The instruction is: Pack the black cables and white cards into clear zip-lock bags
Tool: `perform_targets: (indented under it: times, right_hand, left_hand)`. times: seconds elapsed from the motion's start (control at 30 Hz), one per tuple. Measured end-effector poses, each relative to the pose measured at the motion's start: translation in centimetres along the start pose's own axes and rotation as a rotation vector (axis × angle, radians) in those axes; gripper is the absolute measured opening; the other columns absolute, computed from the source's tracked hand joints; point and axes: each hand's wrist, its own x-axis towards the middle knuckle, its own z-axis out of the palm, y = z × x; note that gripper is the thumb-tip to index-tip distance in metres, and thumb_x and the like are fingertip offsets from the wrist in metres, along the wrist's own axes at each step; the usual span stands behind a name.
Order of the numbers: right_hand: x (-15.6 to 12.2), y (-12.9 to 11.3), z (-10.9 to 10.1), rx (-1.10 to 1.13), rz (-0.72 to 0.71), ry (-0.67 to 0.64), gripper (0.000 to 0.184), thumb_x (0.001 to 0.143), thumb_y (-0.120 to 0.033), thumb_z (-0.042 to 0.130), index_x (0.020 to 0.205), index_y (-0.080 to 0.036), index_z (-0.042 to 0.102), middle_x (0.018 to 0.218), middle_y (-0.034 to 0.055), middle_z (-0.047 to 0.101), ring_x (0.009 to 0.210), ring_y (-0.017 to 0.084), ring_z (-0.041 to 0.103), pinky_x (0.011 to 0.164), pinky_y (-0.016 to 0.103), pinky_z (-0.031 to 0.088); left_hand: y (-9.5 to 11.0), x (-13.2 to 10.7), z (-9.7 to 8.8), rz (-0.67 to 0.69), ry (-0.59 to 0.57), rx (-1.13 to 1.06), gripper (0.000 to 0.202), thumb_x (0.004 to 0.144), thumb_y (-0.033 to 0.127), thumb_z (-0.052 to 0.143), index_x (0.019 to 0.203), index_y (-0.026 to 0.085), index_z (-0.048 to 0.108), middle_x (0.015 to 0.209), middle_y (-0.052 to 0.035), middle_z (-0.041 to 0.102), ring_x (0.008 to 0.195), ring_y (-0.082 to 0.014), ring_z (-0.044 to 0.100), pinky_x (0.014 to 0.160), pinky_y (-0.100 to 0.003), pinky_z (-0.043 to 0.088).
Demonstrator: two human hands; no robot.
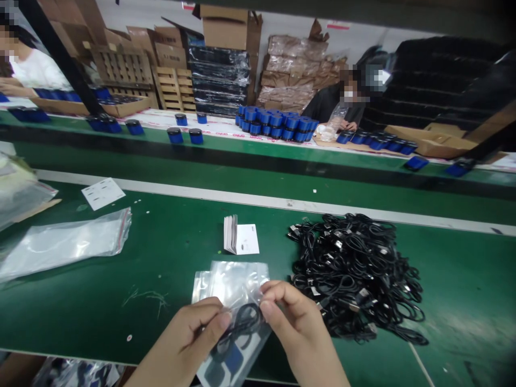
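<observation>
My left hand [187, 336] and my right hand [294, 322] pinch a clear plastic bag [237, 285] at the near edge of the green workbench [121, 301]. A coiled black cable [242, 322] shows through the plastic, and a blue-printed card [226, 363] lies low in the bag. A large tangled pile of black USB cables [355, 279] lies just beyond my right hand. Farther ahead stands a small stack of white printed cards [241, 239].
Loose clear bags [64, 244] and a white sheet [102, 193] lie on the bench's left. Beyond a white strip, blue-and-black cylinders [266, 122] stand on a far bench. A co-worker [334, 105] sits there, and another person [32, 67] is at upper left. Cartons and wooden pallets fill the back.
</observation>
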Motion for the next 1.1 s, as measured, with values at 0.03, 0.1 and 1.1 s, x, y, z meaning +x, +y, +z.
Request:
perform_targets:
  times: [0.03, 0.1, 1.1]
  right_hand:
    - [0.0, -0.1, 0.0, 0.017, 0.019, -0.033, 0.017, 0.087, -0.032, 0.053, 0.075, -0.021, 0.056, 0.079, 0.0007, 0.059, 0.073, 0.016, 0.056, 0.065, 0.025, 0.044]
    - [-0.1, -0.3, 0.1, 0.0, 0.026, -0.08, 0.007, 0.083, -0.029, 0.058, 0.08, -0.022, 0.057, 0.079, -0.0005, 0.056, 0.074, 0.016, 0.054, 0.068, 0.025, 0.043]
    - [0.6, -0.8, -1.4, 0.02, -0.018, -0.281, 0.019, 0.083, -0.038, 0.062, 0.074, -0.024, 0.071, 0.079, 0.0018, 0.06, 0.076, 0.019, 0.057, 0.074, 0.031, 0.045]
  left_hand:
    - [-0.2, -0.1, 0.1, 0.009, 0.014, 0.015, 0.041, 0.09, 0.043, 0.04, 0.056, 0.02, 0.043, 0.062, 0.0036, 0.04, 0.059, -0.013, 0.045, 0.056, -0.022, 0.035]
    - [-0.4, -0.2, 0.1, 0.029, 0.066, 0.036, 0.041, 0.091, 0.043, 0.039, 0.057, 0.02, 0.043, 0.061, 0.0038, 0.039, 0.058, -0.0126, 0.045, 0.055, -0.022, 0.035]
    - [0.6, -1.0, 1.2, -0.055, 0.278, -0.409, 0.038, 0.081, 0.052, 0.056, 0.068, 0.019, 0.069, 0.061, 0.0001, 0.068, 0.057, -0.0132, 0.064, 0.055, -0.017, 0.053]
